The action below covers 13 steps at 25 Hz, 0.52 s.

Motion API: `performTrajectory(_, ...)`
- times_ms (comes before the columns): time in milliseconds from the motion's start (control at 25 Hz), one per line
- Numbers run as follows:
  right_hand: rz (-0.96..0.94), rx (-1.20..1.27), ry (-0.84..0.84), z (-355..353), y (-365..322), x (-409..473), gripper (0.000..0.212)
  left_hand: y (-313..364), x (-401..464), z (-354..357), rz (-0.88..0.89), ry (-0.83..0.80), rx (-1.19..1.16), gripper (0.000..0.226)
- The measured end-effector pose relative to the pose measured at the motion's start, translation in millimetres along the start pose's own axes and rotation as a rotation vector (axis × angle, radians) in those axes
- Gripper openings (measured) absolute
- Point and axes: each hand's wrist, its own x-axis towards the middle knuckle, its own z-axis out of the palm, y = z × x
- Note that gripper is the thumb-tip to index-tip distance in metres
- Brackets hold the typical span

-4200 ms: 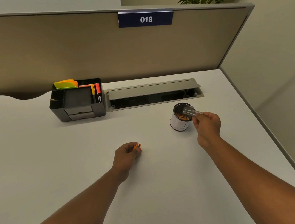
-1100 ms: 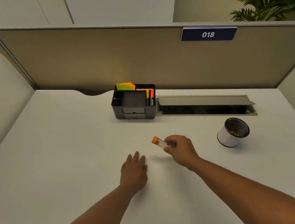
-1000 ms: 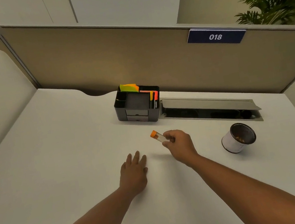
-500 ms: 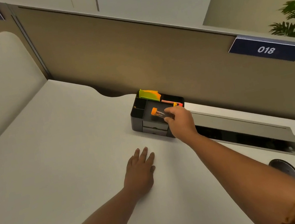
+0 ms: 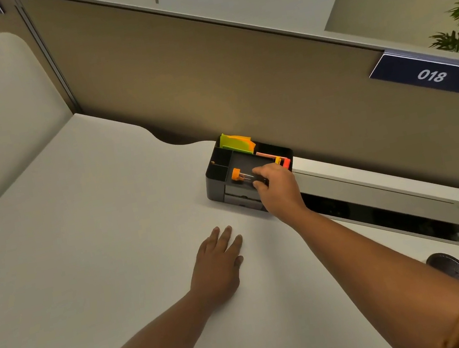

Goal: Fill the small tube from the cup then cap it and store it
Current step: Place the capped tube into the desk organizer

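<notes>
Right hand point(image 5: 278, 188) stretched over desk organiser point(image 5: 216, 186), fingertips pinching clear small tube point(image 5: 245, 176); tube lies near-level over organiser's wide middle compartment, orange cap point(image 5: 236, 173) on, pointing left. Whether tube touches compartment floor: cannot tell. Left hand point(image 5: 217, 269) flat, palm down, fingers spread, holding nothing, on white desk point(image 5: 81, 246) mid-surface. Organiser against desk's far edge, by partition point(image 5: 205, 80); sticky notes point(image 5: 236, 142) in its back compartment, markers point(image 5: 281, 161) at right side. Cup point(image 5: 453, 269) near desk's right edge, partly hidden by right arm.

The right hand point(image 5: 278, 188) hides the tube's point(image 5: 245, 176) far end. The arm covers most of the cup point(image 5: 453, 269). Tube contents are too small to tell.
</notes>
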Motion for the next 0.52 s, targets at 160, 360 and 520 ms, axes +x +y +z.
performTrajectory(160, 0.047, 0.039, -0.006, -1, -1, 0, 0.036, 0, 1, -3, -0.002, -0.014, -0.004, 0.053)
performTrajectory(360, 0.079, 0.086, -0.025, -5, -4, -4, 0.039, 2, 3, -7, 0.0, -0.034, 0.006, 0.054)
performTrajectory(520, 0.08, 0.12, -0.017, -12, -7, -13, 0.041, 4, 3, -14, -0.023, -0.068, -0.029, 0.057)
